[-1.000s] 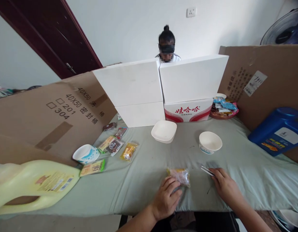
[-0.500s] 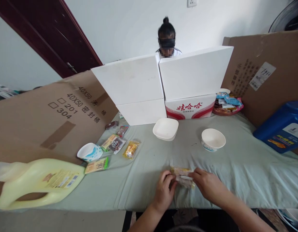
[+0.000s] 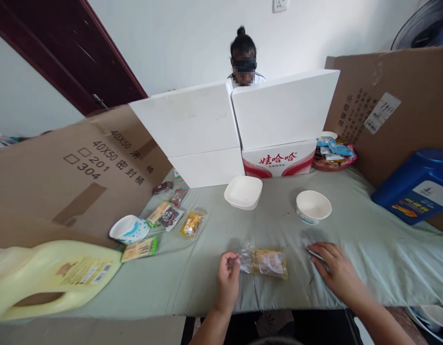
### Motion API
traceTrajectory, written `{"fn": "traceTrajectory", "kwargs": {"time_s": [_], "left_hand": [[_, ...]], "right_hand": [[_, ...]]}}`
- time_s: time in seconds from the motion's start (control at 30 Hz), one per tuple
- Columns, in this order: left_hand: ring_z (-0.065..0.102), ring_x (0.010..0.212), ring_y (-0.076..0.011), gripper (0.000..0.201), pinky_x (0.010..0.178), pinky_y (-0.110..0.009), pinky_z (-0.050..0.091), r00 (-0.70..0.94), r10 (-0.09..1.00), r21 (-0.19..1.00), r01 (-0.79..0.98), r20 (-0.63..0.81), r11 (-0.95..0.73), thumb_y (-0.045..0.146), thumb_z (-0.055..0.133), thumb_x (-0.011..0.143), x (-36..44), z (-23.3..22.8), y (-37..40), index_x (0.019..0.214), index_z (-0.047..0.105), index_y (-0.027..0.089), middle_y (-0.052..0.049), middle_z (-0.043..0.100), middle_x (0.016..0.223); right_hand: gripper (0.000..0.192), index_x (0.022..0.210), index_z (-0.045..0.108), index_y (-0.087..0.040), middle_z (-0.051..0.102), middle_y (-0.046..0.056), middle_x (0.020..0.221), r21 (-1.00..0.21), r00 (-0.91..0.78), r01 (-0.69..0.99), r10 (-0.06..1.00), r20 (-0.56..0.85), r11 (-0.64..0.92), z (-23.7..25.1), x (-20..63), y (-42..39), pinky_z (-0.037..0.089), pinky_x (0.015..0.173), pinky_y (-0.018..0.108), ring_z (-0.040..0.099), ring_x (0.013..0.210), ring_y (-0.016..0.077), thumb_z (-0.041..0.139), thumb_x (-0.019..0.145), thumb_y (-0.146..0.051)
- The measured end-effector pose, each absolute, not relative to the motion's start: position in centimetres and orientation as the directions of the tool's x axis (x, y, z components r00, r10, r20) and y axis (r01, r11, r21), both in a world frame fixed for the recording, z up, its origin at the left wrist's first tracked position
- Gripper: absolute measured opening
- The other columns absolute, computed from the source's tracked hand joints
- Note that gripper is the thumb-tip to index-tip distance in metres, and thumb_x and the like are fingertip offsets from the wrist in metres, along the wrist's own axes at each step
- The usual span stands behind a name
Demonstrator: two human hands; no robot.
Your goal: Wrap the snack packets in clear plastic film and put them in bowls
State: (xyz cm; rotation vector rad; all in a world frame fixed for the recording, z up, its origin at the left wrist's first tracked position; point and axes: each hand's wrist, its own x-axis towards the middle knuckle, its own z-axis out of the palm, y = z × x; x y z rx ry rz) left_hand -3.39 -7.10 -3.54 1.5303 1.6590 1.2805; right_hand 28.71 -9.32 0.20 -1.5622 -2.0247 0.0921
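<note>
The yellow packet (image 3: pixel 272 263) lies lengthwise left to right, its clear film (image 3: pixel 247 258) toward the left hand (image 3: pixel 228 280), whose fingers pinch it; the right hand's (image 3: pixel 338 270) fingers grip a slim tool (image 3: pixel 315 254).

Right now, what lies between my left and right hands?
In the head view, a yellow packet, its wrapper in the left hand, and a thin tool in the right hand.

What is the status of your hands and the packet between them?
Left hand pinching clear wrapping at left end of yellow packet. Right hand holding slim tool, off the packet. Packet lying on cloth. Square dish, round bowl beyond, not blocking.
</note>
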Motion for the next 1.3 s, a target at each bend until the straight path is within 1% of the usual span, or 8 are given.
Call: {"fn": "traceTrajectory", "kwargs": {"time_s": [0.17,0.27,0.4,0.57,0.87,1.07,1.17,1.3], "left_hand": [[0.062,0.090,-0.0208,0.015,0.078,-0.035,0.053,-0.293,0.805,0.749,0.610,0.515,-0.258,0.031,0.050,0.089,-6.2,-2.4,-7.9,0.100,0.052,0.021,-0.008,0.060,0.098],[0.059,0.103,-0.0227,0.020,0.089,-0.041,0.050,0.115,0.737,0.480,0.690,0.666,-0.542,0.013,0.047,0.087,-5.0,-0.4,-8.5,0.102,0.057,0.023,-0.008,0.062,0.103],[0.054,0.116,-0.0271,0.041,0.097,-0.047,0.045,0.476,0.729,0.285,0.703,0.492,-0.651,0.010,0.049,0.085,-2.3,1.0,-8.1,0.123,0.055,0.023,-0.009,0.064,0.114],[0.060,0.086,-0.0230,0.026,0.084,-0.045,0.049,0.462,0.747,0.275,0.729,0.478,-0.627,0.008,0.049,0.086,-2.2,0.6,-8.2,0.092,0.067,0.025,-0.004,0.064,0.079],[0.062,0.076,-0.0219,0.008,0.071,-0.038,0.055,0.721,0.666,0.419,0.555,0.189,-0.719,0.023,0.056,0.088,-1.8,2.4,-11.0,0.085,0.063,0.023,-0.005,0.065,0.079],[0.050,0.124,-0.0292,0.038,0.098,-0.050,0.048,0.561,0.780,0.370,0.686,0.278,-0.626,0.014,0.051,0.088,-1.2,0.7,-8.7,0.125,0.055,0.024,-0.011,0.055,0.132],[0.030,0.139,-0.0358,0.079,0.104,-0.059,0.039,0.502,0.830,0.365,0.745,0.244,-0.558,0.020,0.069,0.078,-1.9,-0.7,-7.9,0.146,0.029,0.028,-0.012,0.032,0.152],[0.029,0.139,-0.0378,0.107,0.105,-0.060,0.038,0.425,0.880,0.383,0.792,0.212,-0.475,0.025,0.081,0.065,-2.2,-1.3,-8.0,0.150,0.016,0.027,-0.015,0.031,0.152]], "right_hand": [[0.046,0.128,0.050,-0.022,0.060,0.009,0.119,-0.431,-0.287,0.781,0.874,0.393,0.451,1.1,21.9,-9.0,0.048,0.092,0.040,0.055,0.109,0.0243,0.061,0.085,-0.034],[0.062,0.133,0.045,-0.018,0.059,0.012,0.119,-0.406,-0.308,0.789,0.869,0.388,0.461,1.3,19.3,-8.6,0.045,0.091,0.045,0.053,0.108,0.0283,0.069,0.077,-0.031],[0.029,0.107,0.061,-0.022,0.062,0.006,0.094,-0.398,-0.384,0.772,0.863,0.328,0.495,2.1,19.0,-8.7,0.045,0.080,0.039,0.055,0.090,0.0229,0.059,0.080,-0.014],[0.032,0.089,0.061,-0.023,0.060,0.007,0.105,-0.443,-0.407,0.730,0.851,0.331,0.521,2.1,24.6,-10.6,0.045,0.085,0.038,0.054,0.101,0.0216,0.040,0.077,-0.002],[0.020,0.096,0.056,-0.023,0.062,0.008,0.100,-0.550,-0.161,0.727,0.882,0.444,0.410,3.2,27.0,-12.6,0.049,0.081,0.033,0.060,0.097,0.0199,0.040,0.087,-0.013],[0.023,0.084,0.059,-0.022,0.064,0.001,0.076,-0.534,-0.528,0.690,0.844,0.090,0.488,4.1,20.5,-12.6,0.048,0.066,0.026,0.062,0.070,0.0151,0.039,0.090,-0.012],[0.022,0.088,0.061,-0.021,0.067,0.005,0.091,-0.460,-0.461,0.745,0.871,0.170,0.484,2.7,20.8,-12.1,0.050,0.076,0.029,0.063,0.085,0.0176,0.041,0.090,-0.011],[0.037,0.124,0.053,-0.021,0.051,0.011,0.136,-0.350,-0.348,0.811,0.867,0.357,0.469,0.8,22.3,-11.3,0.044,0.098,0.041,0.045,0.128,0.0265,0.050,0.087,-0.015]]}}
